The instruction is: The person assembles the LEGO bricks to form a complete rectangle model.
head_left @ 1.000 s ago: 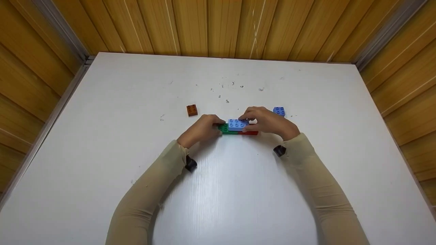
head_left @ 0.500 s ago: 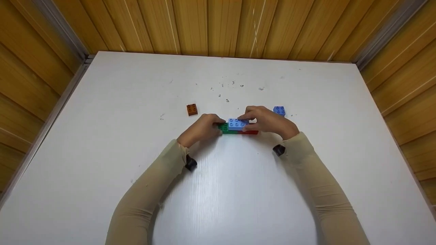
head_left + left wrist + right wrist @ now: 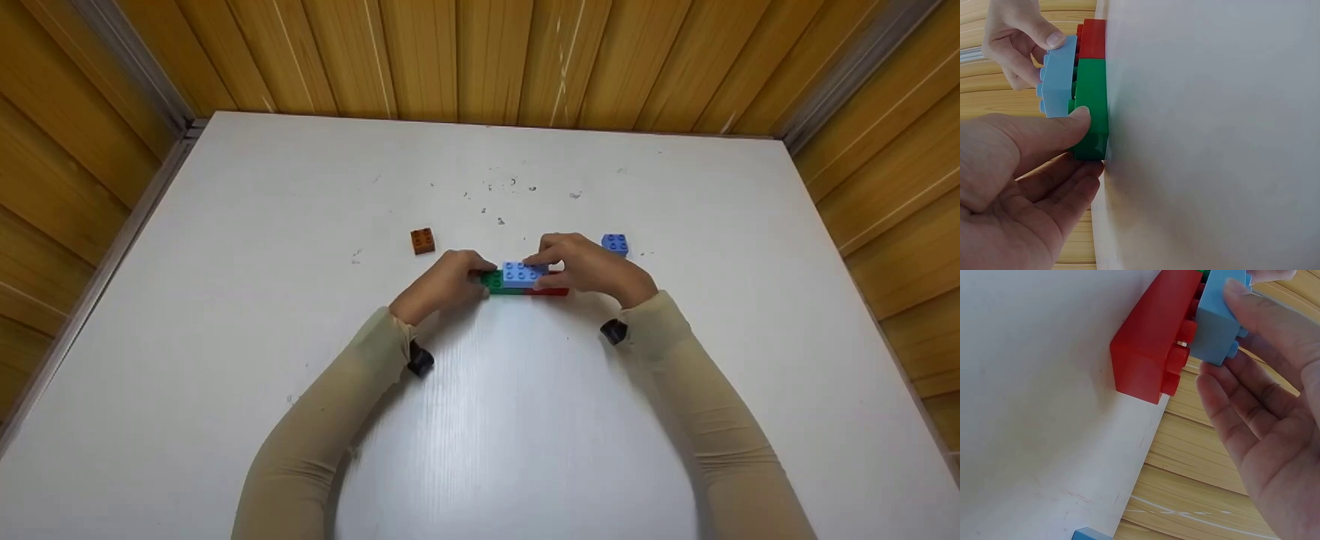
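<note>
A green brick point(image 3: 1092, 84) and a red brick point(image 3: 1154, 320) lie end to end on the white table. Above their joint is a light blue brick point(image 3: 519, 283), spanning both. Green and red studs show in a narrow gap beneath it in the left wrist view. My left hand point(image 3: 446, 283) pinches the left end of the green brick between thumb and fingers. With thumb in front and fingers behind, my right hand point(image 3: 592, 266) grips the right part of the light blue brick. In the head view that hand partly covers the light blue and red bricks.
An orange-brown brick point(image 3: 422, 241) lies behind my left hand. Beyond my right hand sits a small blue brick point(image 3: 614, 244), partly hidden by it. The white table point(image 3: 480, 420) meets wood-patterned walls point(image 3: 487, 60) at the back and sides.
</note>
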Demonstrator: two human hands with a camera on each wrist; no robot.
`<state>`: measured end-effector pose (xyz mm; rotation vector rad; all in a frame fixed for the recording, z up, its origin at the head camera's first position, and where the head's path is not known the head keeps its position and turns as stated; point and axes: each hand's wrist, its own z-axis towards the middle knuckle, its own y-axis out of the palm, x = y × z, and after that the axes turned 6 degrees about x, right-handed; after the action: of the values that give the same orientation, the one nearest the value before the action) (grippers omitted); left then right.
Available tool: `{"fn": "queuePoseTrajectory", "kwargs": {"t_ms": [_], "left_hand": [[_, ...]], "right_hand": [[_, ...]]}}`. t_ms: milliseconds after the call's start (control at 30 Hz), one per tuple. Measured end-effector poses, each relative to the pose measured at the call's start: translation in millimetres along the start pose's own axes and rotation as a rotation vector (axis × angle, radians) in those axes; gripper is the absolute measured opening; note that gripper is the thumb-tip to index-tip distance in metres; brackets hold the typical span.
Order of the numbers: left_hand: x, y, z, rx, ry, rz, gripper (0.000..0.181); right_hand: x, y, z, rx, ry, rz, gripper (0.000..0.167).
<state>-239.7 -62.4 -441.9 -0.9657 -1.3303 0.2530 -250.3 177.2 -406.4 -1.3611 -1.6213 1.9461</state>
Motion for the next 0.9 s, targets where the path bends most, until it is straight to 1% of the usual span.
{"fn": "queuePoseTrajectory", "kwargs": {"t_ms": [233,467,667,900], "left_hand": [[-0.1,0.2,-0.3,0.005,0.010,0.002,0.041],[0.3,0.4,0.0,0.006,0.019,0.007,0.041],[0.8,-0.2,0.7,0.000,0.017,0.017,0.040],[0.5,-0.5,1.0,-0.004,0.013,0.032,0.040]], "right_hand": [[1.5,0.3,0.4,0.005,-0.009,0.005,0.040],[1.4,0.3,1.3,0.000,0.007,0.014,0.040],[1.8,0.4,0.8,0.012,-0.006,0.016,0.040],[-0.6,-0.8,0.4,0.011,-0.003,0.021,0.041]]}}
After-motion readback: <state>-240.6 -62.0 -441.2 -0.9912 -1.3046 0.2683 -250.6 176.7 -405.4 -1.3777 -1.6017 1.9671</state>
